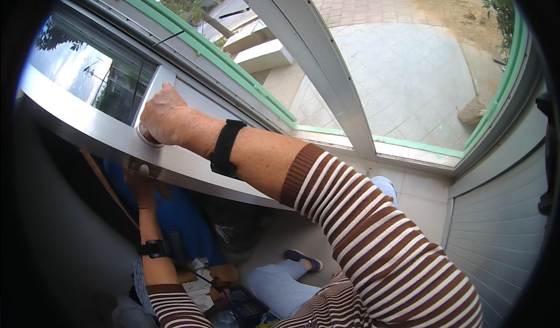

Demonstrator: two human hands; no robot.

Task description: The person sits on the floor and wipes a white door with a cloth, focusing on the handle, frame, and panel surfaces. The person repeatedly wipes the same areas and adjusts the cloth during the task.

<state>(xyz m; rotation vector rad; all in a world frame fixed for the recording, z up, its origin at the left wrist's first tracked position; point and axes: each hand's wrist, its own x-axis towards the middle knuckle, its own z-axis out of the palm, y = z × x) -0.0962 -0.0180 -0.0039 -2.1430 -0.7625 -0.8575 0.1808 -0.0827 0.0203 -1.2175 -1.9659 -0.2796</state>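
An aluminium-framed door (83,113) with a glass pane (94,80) stands ajar across the left of the head view. My right hand (164,113) is curled over a round metal door knob (148,136) on its outward face, covering most of it. On the door's edge, just below, is a latch plate (143,169) with its bolt showing. My left hand (142,188) reaches up in shadow on the other side, close to the latch plate. Its fingers are partly hidden by the door edge, so its grip is unclear. Black straps circle both wrists.
Green-edged window framing (245,76) runs beside the door. Outside are paving (402,74) and a broom head (471,111). Below the door are a blue object (183,218), a black bag (232,227) and crumpled papers (199,284). A ribbed panel (498,205) stands at right.
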